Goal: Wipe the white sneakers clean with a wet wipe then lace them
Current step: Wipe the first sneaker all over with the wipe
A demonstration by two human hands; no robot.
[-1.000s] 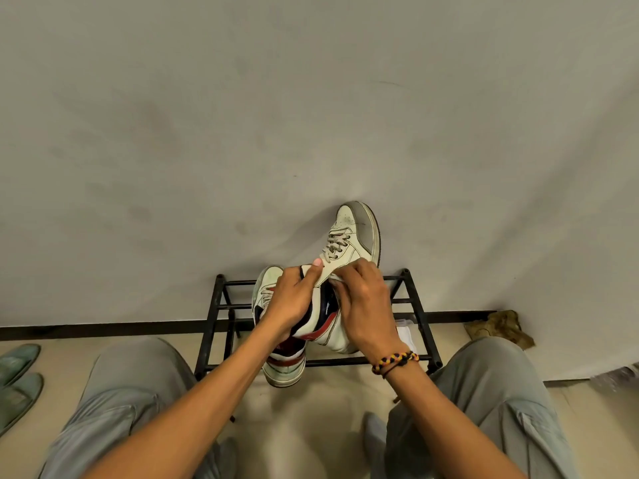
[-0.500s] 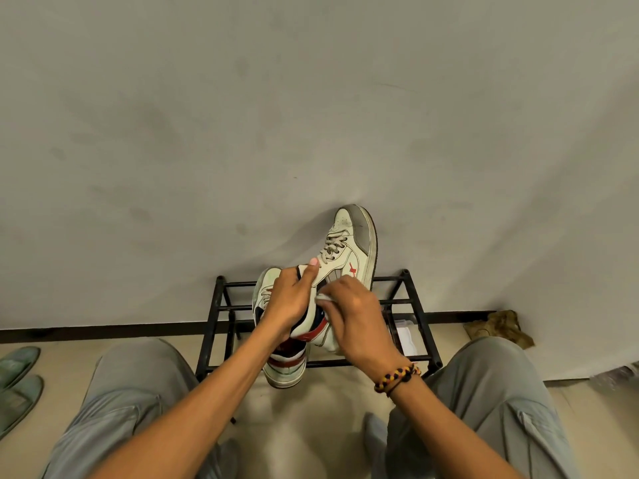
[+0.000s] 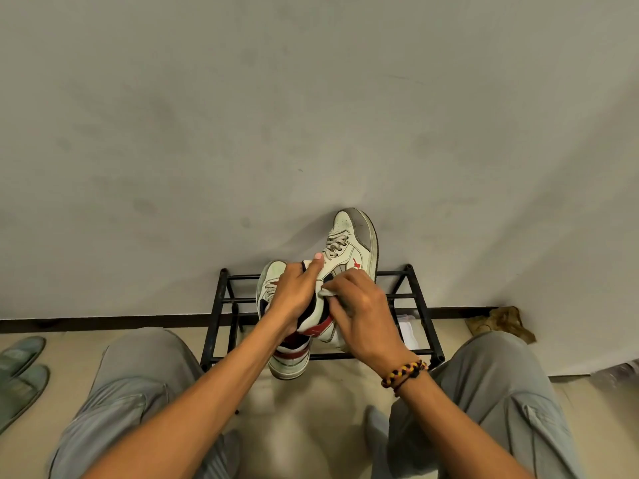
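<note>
A white sneaker [image 3: 356, 243] with a grey toe cap, grey laces and a red mark is held up with its toe pointing away from me. My left hand [image 3: 297, 295] grips its collar, thumb up along the tongue. My right hand [image 3: 363, 316] pinches a crumpled wet wipe [image 3: 326, 293] against the sneaker's side near the collar. The second white sneaker [image 3: 287, 361], with red and dark trim, lies on the black shoe rack [image 3: 221, 299] below, mostly hidden by my left hand and wrist.
The rack stands against a grey wall. White packets [image 3: 408, 328] lie on its right side. A brown cloth [image 3: 501, 324] sits on the floor at the right, green slippers [image 3: 19, 371] at the left. My knees in grey trousers flank the rack.
My right hand has slid down the sneaker's side toward the heel with the wipe. The sneaker has turned slightly, so the red mark shows. My left hand has kept its hold.
</note>
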